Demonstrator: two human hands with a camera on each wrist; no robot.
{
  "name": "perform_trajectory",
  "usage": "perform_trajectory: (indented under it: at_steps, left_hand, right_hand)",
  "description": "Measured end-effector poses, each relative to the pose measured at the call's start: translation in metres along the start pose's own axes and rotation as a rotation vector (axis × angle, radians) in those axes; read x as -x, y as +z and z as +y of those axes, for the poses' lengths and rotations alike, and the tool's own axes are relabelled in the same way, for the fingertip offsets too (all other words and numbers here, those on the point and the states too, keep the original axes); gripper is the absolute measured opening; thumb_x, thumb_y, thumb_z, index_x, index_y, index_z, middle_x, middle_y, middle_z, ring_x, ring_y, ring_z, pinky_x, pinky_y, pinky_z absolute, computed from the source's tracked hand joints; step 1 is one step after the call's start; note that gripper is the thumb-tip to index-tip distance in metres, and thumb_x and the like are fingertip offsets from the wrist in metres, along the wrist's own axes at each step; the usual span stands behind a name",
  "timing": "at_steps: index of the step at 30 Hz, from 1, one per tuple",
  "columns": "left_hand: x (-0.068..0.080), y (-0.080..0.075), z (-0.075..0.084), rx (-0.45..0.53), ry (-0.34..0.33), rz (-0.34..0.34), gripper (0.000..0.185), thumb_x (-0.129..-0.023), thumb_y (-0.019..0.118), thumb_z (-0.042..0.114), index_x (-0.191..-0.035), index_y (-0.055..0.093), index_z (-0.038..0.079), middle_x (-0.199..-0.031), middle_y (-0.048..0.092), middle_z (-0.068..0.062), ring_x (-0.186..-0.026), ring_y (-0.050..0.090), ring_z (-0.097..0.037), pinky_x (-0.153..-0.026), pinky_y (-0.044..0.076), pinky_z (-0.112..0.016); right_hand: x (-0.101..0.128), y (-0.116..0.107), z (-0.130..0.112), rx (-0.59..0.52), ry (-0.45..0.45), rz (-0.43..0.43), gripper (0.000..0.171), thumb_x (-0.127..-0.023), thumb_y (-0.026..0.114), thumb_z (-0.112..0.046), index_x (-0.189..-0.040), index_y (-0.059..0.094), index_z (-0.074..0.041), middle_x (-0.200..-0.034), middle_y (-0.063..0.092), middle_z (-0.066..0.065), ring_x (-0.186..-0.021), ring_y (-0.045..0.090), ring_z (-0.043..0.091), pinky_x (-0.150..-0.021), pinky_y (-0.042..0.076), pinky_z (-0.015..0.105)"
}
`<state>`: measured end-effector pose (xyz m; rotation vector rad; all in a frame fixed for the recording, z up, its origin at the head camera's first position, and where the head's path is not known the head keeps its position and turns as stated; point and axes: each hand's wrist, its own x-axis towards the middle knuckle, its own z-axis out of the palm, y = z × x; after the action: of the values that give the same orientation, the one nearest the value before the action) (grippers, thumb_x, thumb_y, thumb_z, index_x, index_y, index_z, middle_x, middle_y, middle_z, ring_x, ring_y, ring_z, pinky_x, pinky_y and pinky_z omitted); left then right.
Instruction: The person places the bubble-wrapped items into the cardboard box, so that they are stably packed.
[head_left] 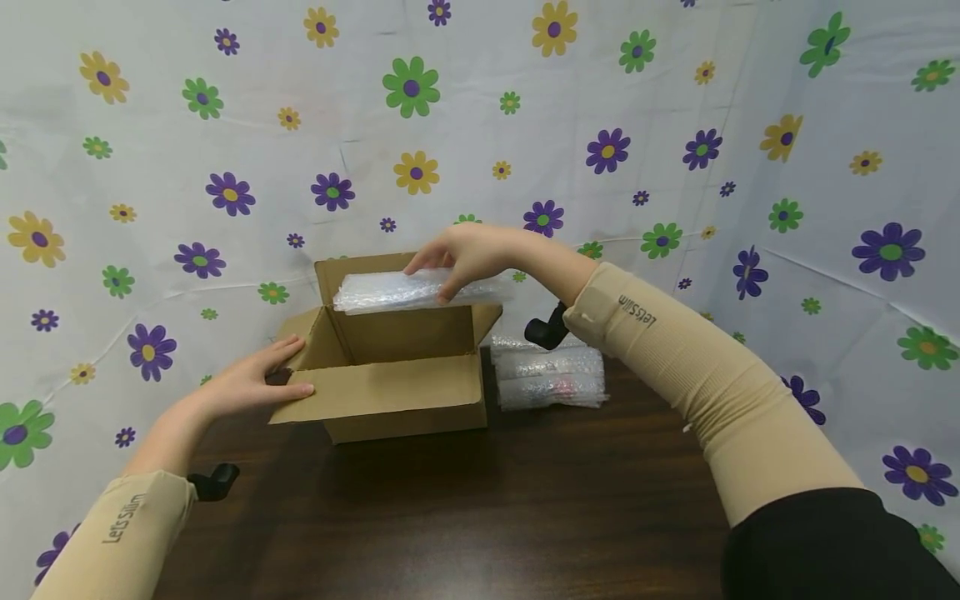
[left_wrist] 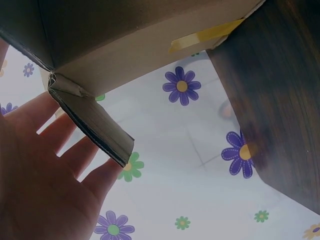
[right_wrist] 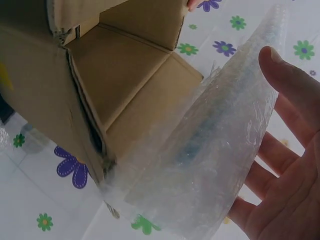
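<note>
One bubble-wrapped packet (head_left: 408, 292) is in my right hand (head_left: 465, 254), held over the open mouth of the cardboard box (head_left: 397, 392). Its long axis runs level from nine o'clock to three o'clock in the head view, so one end points left past the back flap and the other points right, over the box's right side. My fingers curl down over its top edge with the thumb underneath, a light pinch near the right end rather than a full fist. In the right wrist view the packet (right_wrist: 220, 150) slants across my palm (right_wrist: 285, 195) with the fingers fairly straight behind it, and the box's inside (right_wrist: 125, 85) lies at about ten o'clock from it.

My left hand (head_left: 255, 383) sits at nine o'clock from the box, fingers straight and spread, pressing the left flap (head_left: 303, 342) outward; the left wrist view shows that flap's edge (left_wrist: 92, 125) lying across my fingertips (left_wrist: 107, 175).

At three o'clock from the box, just beside it on the dark wooden table (head_left: 525, 500), lies a stack of more bubble-wrapped packets (head_left: 551, 375), their long axes also running left to right. Flowered cloth (head_left: 675, 125) hangs behind and to both sides.
</note>
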<state>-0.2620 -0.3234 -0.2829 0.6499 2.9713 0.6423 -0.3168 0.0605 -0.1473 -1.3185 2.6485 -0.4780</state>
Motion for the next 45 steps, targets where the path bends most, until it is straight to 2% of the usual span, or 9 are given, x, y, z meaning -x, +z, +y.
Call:
perform_trajectory:
  at_steps: [10,21,32,45]
  left_hand:
    - [0.001,0.0,0.0,0.01,0.012,0.007,0.089,-0.087,0.07,0.042,-0.152,0.025,0.0,-0.156,0.018,-0.027,-0.139,0.015,-0.052,-0.103,0.018,-0.071]
    - [0.003,0.001,0.0,0.017,0.013,0.013,0.09,-0.087,0.07,0.042,-0.152,0.025,0.0,-0.156,0.017,-0.026,-0.14,0.014,-0.05,-0.104,0.018,-0.07]
    - [0.003,0.001,0.0,0.012,0.004,0.01,0.091,-0.087,0.069,0.044,-0.153,0.023,0.002,-0.157,0.017,-0.025,-0.14,0.015,-0.05,-0.103,0.02,-0.07]
    - [0.002,0.002,-0.002,-0.008,-0.005,0.006,0.092,-0.087,0.069,0.045,-0.154,0.023,0.003,-0.157,0.017,-0.024,-0.14,0.016,-0.05,-0.103,0.021,-0.07]
  right_hand:
    - [-0.034,0.007,0.01,-0.017,0.019,0.004,0.053,-0.083,0.079,-0.022,-0.133,0.061,-0.025,-0.131,0.059,0.007,-0.12,0.054,0.023,-0.1,0.043,0.033]
    - [-0.056,0.009,0.011,-0.058,0.039,0.02,0.052,-0.083,0.078,-0.021,-0.132,0.062,-0.023,-0.132,0.057,0.008,-0.124,0.05,0.021,-0.098,0.044,0.032]
    - [-0.081,0.028,0.013,-0.057,0.083,-0.001,0.05,-0.083,0.077,-0.018,-0.131,0.063,-0.021,-0.133,0.057,0.007,-0.124,0.049,0.02,-0.098,0.044,0.033]
    - [-0.097,0.046,0.019,-0.051,0.102,-0.029,0.052,-0.084,0.077,-0.016,-0.133,0.061,-0.018,-0.136,0.055,0.009,-0.126,0.048,0.023,-0.1,0.043,0.035]
